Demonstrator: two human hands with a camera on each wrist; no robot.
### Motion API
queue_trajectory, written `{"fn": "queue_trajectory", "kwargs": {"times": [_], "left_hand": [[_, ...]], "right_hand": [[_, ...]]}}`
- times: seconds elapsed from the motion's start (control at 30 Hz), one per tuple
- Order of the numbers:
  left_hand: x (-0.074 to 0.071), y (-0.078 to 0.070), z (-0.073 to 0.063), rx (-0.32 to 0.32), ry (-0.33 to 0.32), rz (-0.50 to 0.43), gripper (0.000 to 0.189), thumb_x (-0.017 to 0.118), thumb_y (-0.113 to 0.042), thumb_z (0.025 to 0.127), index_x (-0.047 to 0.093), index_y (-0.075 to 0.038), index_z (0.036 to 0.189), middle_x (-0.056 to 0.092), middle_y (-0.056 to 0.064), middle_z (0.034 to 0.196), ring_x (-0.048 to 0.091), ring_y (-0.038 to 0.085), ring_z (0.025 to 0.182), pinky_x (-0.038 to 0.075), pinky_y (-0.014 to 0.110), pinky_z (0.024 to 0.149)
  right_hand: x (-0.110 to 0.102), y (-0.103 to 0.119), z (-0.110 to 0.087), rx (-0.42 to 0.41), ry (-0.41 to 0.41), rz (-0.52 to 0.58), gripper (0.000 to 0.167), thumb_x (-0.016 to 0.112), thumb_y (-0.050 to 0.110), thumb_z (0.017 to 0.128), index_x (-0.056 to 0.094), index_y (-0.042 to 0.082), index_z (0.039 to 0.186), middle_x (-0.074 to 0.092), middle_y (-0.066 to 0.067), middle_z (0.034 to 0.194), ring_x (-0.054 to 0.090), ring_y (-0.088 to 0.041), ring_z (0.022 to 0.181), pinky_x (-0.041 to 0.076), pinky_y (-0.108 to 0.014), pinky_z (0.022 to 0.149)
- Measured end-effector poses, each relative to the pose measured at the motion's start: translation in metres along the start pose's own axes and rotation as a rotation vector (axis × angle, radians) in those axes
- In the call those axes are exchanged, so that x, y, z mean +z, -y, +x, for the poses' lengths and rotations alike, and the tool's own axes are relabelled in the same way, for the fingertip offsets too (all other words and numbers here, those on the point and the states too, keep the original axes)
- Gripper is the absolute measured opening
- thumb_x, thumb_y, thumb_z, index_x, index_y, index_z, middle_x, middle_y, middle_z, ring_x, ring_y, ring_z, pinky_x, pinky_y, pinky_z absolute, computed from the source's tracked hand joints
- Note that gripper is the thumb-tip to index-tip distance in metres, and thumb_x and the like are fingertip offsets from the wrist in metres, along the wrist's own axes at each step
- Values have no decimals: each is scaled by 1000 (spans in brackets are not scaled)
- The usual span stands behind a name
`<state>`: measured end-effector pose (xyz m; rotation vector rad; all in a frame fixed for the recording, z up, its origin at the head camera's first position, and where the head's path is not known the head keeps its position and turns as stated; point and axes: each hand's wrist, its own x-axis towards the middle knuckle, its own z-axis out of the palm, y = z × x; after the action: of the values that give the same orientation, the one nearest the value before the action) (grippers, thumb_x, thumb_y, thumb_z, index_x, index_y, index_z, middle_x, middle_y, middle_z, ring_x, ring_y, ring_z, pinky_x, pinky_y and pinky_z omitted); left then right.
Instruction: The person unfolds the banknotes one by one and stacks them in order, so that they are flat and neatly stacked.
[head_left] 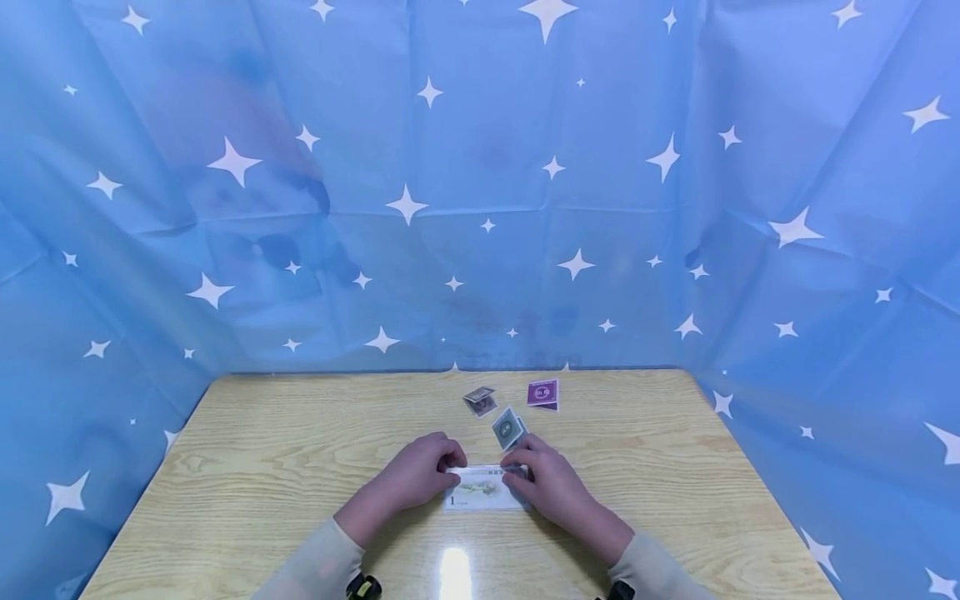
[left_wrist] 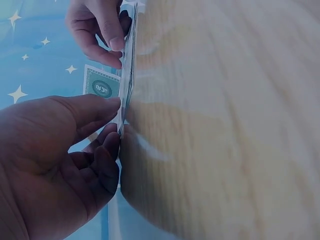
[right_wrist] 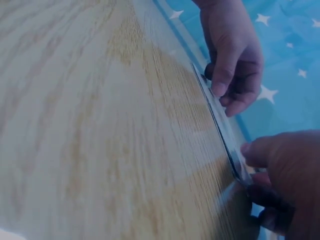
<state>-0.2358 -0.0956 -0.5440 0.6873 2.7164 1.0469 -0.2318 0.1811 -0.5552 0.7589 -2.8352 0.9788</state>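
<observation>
A pale banknote [head_left: 476,493] with a "1" at its near left corner lies flat on the wooden table, long side toward me. From the side, its edge shows several thin layers [left_wrist: 129,75]. My left hand [head_left: 422,471] pinches its left end, thumb on top and curled fingers at the far corner. At the right end, my right hand [head_left: 551,485] holds it the same way, covering that corner. Just beyond the right fingertips stands a folded grey-green note [head_left: 507,427], tilted up like a small tent.
Farther back lie a folded brownish-grey note [head_left: 480,402] and a folded purple note [head_left: 542,392], near the far edge of the table [head_left: 315,417]. A blue curtain [head_left: 480,167] with white stars hangs behind and along both sides. Light glares on the near tabletop.
</observation>
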Motion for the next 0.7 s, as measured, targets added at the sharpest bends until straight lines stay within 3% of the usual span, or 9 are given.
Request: {"fn": "queue_trajectory", "kwargs": {"times": [0.17, 0.33, 0.53, 0.7], "left_hand": [[-1, 0, 0, -21, -4, -22, 17, 84, -10, 96, 77, -15, 111, 64, -6, 99, 60, 10, 90, 54, 33, 82], [-3, -4, 2, -6, -48, -48, 14, 81, -10, 98, 77, -14, 110, 65, -6, 98, 62, 10, 90, 56, 34, 81], [-4, -10, 9, 6, -88, -199, 9, 73, -11, 105, 77, -9, 113, 70, -8, 98, 65, 11, 88, 58, 32, 79], [-5, -20, 22, 0, -116, -286, 9, 71, -14, 108, 77, -11, 114, 71, -9, 99, 66, 14, 90, 59, 32, 78]], "right_hand": [[-2, 0, -1, 35, -48, 58, 12, 88, 14, 95, 84, 19, 106, 64, 12, 105, 56, -5, 80, 53, -25, 69], [-6, 0, -2, 67, -67, 102, 11, 88, 14, 95, 82, 20, 102, 63, 13, 99, 56, -6, 77, 52, -25, 66], [-18, -8, -1, 58, -100, 170, 12, 86, 11, 97, 81, 21, 100, 62, 10, 94, 55, -9, 72, 51, -26, 62], [-33, -17, 5, 56, -165, 177, 10, 83, 6, 98, 81, 15, 103, 64, 9, 94, 56, -10, 70, 51, -26, 62]]}}
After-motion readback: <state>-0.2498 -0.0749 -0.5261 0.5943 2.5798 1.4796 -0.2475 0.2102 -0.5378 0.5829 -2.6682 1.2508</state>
